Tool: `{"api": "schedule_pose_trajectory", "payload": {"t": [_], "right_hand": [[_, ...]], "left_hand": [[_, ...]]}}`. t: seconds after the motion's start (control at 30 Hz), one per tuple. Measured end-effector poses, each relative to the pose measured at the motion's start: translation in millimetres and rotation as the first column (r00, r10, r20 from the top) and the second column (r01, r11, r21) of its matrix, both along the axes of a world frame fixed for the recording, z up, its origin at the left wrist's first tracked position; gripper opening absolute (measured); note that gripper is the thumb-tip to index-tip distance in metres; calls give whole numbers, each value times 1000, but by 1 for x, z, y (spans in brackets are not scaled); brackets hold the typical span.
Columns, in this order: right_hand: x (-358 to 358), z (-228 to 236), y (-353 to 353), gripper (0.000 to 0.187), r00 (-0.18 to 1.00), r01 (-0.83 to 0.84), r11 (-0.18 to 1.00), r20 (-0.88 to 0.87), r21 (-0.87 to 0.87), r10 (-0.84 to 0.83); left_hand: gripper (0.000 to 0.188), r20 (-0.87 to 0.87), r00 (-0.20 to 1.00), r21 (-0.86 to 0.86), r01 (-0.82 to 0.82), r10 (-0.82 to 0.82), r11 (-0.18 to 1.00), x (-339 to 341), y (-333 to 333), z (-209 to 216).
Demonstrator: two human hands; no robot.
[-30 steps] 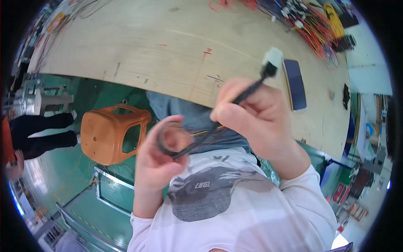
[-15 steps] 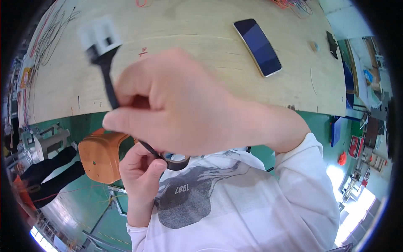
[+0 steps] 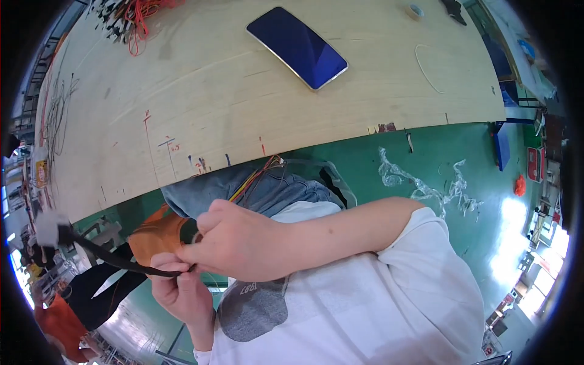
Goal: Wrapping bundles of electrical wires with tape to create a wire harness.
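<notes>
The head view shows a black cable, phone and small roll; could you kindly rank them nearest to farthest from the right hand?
1. Black cable: in the left hand, beside the right hand.
2. Phone: on the table, beyond the hand.
3. Small roll: at the table's upper right.

Pale wooden table (image 3: pixel 201 97): phone (image 3: pixel 298 47), red wires (image 3: pixel 142 8). Green floor (image 3: pixel 365 164): crumpled clear plastic (image 3: pixel 396 176).
</notes>
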State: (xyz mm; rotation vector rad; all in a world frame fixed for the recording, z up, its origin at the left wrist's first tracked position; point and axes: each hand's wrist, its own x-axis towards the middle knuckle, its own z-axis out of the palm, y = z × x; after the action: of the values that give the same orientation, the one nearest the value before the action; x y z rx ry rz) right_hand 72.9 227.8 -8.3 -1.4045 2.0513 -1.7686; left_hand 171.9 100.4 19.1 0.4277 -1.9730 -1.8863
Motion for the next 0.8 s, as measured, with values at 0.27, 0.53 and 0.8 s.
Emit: {"api": "schedule_pose_trajectory", "payload": {"t": [0.27,0.53,0.8], "right_hand": [[-18,-35,86,17,864,-337,923,451,186,224],[-22,-272,139,27,216,83,808,781,584,-587],[-59,-283,67,26,139,108,993,990,-39,24]], "left_hand": [[5,242,968,-110,98,-69,989,15,6,24],[14,379,837,-535,546,-394,645,2,-2,29],[19,447,544,-580,780,-710,233,-65,54,-65]]}}
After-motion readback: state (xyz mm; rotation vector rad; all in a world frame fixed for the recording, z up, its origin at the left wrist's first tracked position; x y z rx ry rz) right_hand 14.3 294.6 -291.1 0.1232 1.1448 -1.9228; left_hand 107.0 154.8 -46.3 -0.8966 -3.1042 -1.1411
